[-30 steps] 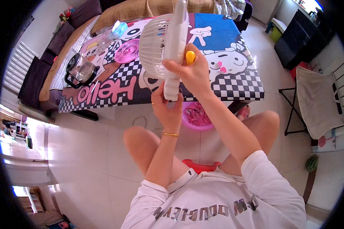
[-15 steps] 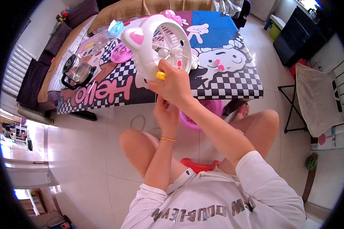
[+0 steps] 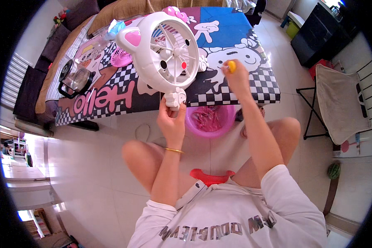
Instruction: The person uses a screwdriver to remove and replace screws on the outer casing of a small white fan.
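A white cat-shaped fan housing [image 3: 142,68], with pink ears, a pink bow and a spoked ring, stands tilted at the table's near edge. My left hand [image 3: 172,126] pinches a white moulded foot [image 3: 177,99] at its base between thumb and fingers. A similar white foot [image 3: 203,63] shows at the housing's right side. Off to the right, above the table, my right hand [image 3: 239,80] is closed around a small tool with a yellow handle [image 3: 232,66]; its other end is hidden. A pink round fan grille [image 3: 121,57] lies on the table left of the housing.
The table [image 3: 246,87] wears a cartoon-print cover. On its left are a glass kettle [image 3: 75,78] and a blue tissue pack [image 3: 116,28]. A pink basin [image 3: 211,134] with pink pieces inside sits on the floor below the edge. A folding rack [image 3: 339,103] stands right.
My right hand has moved from the fan's base to the right, carrying the yellow-handled tool. The housing has shifted slightly left, and my left hand's grip on the foot is now uncovered.
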Demonstrator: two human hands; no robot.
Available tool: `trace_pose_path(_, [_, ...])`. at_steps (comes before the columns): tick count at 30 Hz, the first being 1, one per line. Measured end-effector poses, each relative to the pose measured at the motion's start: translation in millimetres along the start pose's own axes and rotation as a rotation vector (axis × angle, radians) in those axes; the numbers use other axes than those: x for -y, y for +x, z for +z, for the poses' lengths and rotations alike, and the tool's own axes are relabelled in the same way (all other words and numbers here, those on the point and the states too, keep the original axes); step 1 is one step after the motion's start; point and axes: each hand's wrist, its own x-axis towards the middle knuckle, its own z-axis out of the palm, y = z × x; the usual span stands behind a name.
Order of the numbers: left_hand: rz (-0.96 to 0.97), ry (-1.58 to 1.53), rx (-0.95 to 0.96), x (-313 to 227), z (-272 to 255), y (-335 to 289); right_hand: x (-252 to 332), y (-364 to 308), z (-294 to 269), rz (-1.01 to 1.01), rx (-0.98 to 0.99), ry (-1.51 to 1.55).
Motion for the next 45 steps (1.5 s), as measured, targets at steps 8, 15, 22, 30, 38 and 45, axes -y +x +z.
trace_pose_path(8, [-0.072, 0.005, 0.023, 3, -2, -1, -44, 36, -11, -0.044, 0.101, -0.315])
trace_pose_path(15, [-0.040, 0.002, 0.013, 8, 0, -3, -42, 34, -9, -0.076, 0.129, -0.395])
trace_pose_path(22, [-0.049, -0.004, 0.042, 9, -6, -3, 21, -30, -10, 0.073, 0.313, 0.421])
trace_pose_path(30, [-0.094, 0.057, 0.078, 9, -7, -5, 35, -68, 12, 0.020, 0.610, 0.894])
trace_pose_path(38, [-0.116, -0.014, 0.100, 2, -9, -4, 37, -73, 16, -0.207, 0.615, 0.709])
trace_pose_path(45, [-0.130, -0.018, 0.117, 2, -10, -4, 34, -77, 21, 0.093, 0.632, 0.941])
